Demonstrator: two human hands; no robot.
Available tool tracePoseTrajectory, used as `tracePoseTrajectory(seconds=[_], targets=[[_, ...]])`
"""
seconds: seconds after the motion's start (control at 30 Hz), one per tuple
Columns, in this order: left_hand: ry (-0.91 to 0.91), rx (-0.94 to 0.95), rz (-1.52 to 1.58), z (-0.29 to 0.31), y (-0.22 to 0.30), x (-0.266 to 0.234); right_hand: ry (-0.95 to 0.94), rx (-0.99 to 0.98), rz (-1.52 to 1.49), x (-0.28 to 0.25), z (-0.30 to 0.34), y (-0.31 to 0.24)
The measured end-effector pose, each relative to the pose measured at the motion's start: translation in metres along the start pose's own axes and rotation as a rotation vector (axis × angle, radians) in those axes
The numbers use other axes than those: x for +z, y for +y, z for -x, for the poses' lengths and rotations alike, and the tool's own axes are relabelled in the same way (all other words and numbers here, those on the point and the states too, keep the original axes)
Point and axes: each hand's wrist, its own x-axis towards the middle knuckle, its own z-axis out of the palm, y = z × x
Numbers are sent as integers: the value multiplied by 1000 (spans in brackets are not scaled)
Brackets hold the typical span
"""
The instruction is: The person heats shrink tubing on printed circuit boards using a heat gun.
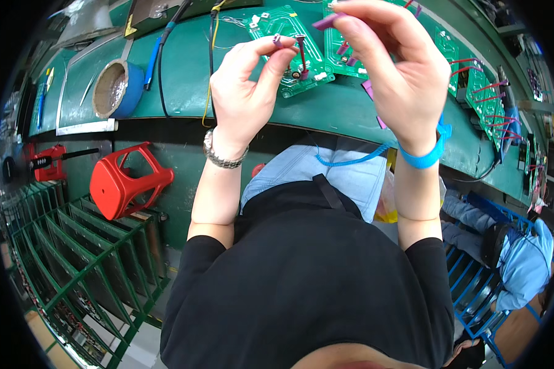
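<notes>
My left hand (pixel 243 86) is closed in a pinch, with a small purple piece (pixel 277 41) at its fingertips. Below those fingers lies a green circuit board (pixel 300 31), from which a dark red wire lead (pixel 302 56) with a black tip stands up. My right hand (pixel 406 77) pinches a short purple strip (pixel 325 22) between thumb and finger. It hovers over a second green circuit board (pixel 331 42) carrying purple-sleeved parts, and partly hides it. A watch is on my left wrist, and a blue wrist strap (pixel 426 158) with a coiled cord is on my right.
Left on the green bench (pixel 184 86) stand a blue round pot (pixel 125 89) and a blue pen-like tool (pixel 153 63). Boards with red wires (pixel 487 101) line the right. Below are a red stool (pixel 120 184) and a green rack (pixel 98 258); a person in blue (pixel 526 264) is at right.
</notes>
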Motion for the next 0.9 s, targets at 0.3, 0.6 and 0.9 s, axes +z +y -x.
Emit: tracePoseTrajectory(seconds=[0.3, 0.6, 0.9], targets=[[34, 11, -110, -12, 2, 4, -206, 25, 68, 22, -28, 7], [-37, -60, -146, -14, 9, -5, -345, -418, 464, 20, -49, 9], [55, 70, 116, -17, 28, -11, -238, -235, 487, 19, -17, 2]])
